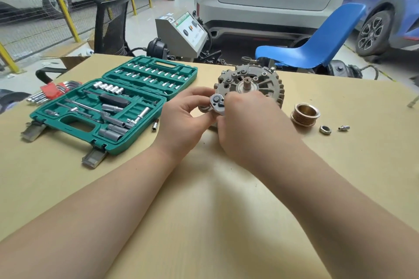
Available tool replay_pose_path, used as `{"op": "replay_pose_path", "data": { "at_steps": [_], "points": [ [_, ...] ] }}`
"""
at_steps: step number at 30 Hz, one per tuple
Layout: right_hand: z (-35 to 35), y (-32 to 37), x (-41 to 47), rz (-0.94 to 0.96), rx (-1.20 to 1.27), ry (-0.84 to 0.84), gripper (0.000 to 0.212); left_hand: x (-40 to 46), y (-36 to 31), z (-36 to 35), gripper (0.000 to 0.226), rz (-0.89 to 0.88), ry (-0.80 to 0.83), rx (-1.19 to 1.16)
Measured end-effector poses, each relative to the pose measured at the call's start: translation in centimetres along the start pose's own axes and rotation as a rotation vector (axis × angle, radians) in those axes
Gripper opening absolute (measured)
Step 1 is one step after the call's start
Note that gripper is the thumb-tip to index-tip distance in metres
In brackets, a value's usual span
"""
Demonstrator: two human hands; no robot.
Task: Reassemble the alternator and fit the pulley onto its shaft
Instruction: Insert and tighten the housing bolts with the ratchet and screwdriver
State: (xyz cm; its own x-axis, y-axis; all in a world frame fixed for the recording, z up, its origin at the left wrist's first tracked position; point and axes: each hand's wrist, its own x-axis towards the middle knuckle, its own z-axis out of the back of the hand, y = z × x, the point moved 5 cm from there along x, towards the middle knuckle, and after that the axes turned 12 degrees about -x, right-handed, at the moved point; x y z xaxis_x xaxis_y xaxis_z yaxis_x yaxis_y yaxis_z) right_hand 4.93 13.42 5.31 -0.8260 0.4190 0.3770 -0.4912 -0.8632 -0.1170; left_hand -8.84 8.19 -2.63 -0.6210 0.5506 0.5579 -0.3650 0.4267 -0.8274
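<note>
Both hands met just in front of the grey cast-metal alternator (251,85), which stood on the pale wooden table (204,210) with its bare shaft (247,81) pointing up. Her left hand (181,120) had its fingers and thumb curled round the round chrome head of a ratchet wrench (217,101), pinching it from the left of the alternator. Her right hand (247,124) was curled over the wrench from the other side; its fingers were hidden beneath the knuckles, so I could not tell exactly what they grasped.

Right of the alternator, the brass-coloured grooved pulley (305,114) lay apart on the table, open side up. A small steel nut (325,129) sat beyond it, then a short silver bit (343,128). Left of the alternator lay an open green plastic socket-set case (118,102), a loose silver socket (154,125) just beside its near corner. Farther left was a red holder of hex keys (51,92). Behind the alternator stood a blue plastic chair (317,45).
</note>
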Motion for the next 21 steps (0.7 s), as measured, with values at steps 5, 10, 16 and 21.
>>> {"op": "replay_pose_path", "data": {
  "at_steps": [5,10,16,21],
  "points": [
    [1.6,-1.2,1.7,0.098,-0.155,0.041,0.024,0.2,-0.1,-0.1,0.021,0.000,0.040,0.001],
    [1.8,-2.1,4.0,0.092,-0.095,0.242,0.033,0.0,0.1,0.0,0.025,-0.025,0.037,0.034],
    [0.6,-0.3,2.4,0.021,-0.086,0.258,0.038,0.1,-0.1,-0.3,0.015,0.024,0.002,-0.055],
    [2.3,-1.5,3.9,0.117,-0.247,0.206,0.021,0.3,0.2,-0.4,0.021,0.047,0.033,-0.007]
  ]
}}
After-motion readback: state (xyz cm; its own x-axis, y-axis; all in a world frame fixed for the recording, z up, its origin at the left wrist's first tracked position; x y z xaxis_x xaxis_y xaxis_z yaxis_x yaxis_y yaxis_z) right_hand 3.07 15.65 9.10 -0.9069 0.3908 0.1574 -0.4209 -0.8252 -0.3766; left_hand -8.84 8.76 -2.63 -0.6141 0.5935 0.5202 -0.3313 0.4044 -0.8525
